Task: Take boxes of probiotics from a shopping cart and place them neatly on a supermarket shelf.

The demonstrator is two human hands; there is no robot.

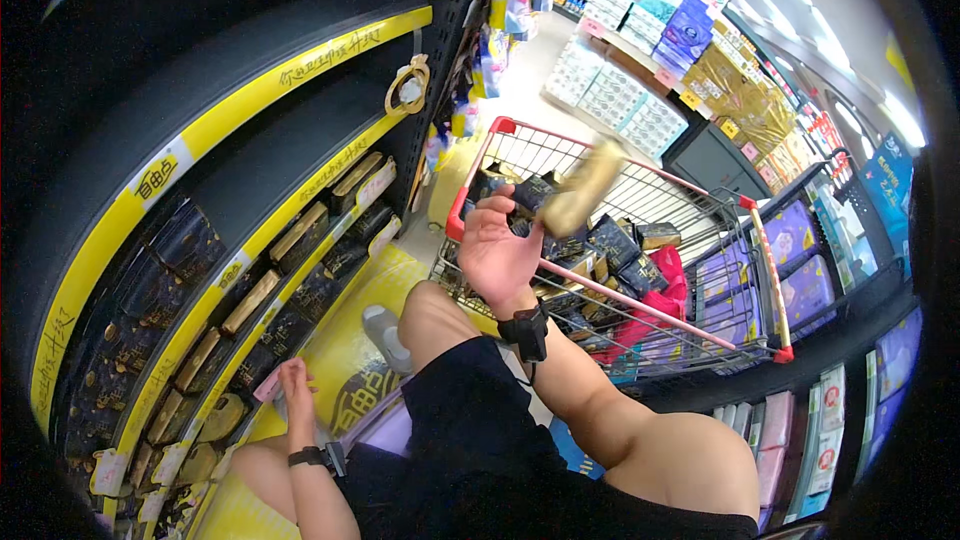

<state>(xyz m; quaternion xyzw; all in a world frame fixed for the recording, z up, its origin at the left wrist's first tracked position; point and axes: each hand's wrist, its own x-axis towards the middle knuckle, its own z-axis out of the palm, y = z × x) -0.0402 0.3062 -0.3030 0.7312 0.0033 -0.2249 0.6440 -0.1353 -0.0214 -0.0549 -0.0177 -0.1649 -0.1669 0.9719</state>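
Observation:
My right hand (499, 247) is over the near end of a wire shopping cart (645, 319), fingers spread. A gold-coloured pack (581, 191), blurred by motion, is just beyond the thumb above the cart; no grip on it shows. Inside the cart lie several black-and-gold packs (613, 244) and a bright pink bag (666, 274). My left hand (298, 381) is low by the shelf front, fingers bent, beside a pink card or tag (270, 382). Whether it holds the pink piece is unclear. Black and gold packs (251, 302) stand on the lower shelves.
Dark shelving with yellow printed edge strips (217, 120) rises on the left. My bent knee (435, 311) is against the cart's near side. Purple packs (806, 285) line the right-hand shelf. Beyond the cart are stacked paper packs (615, 101).

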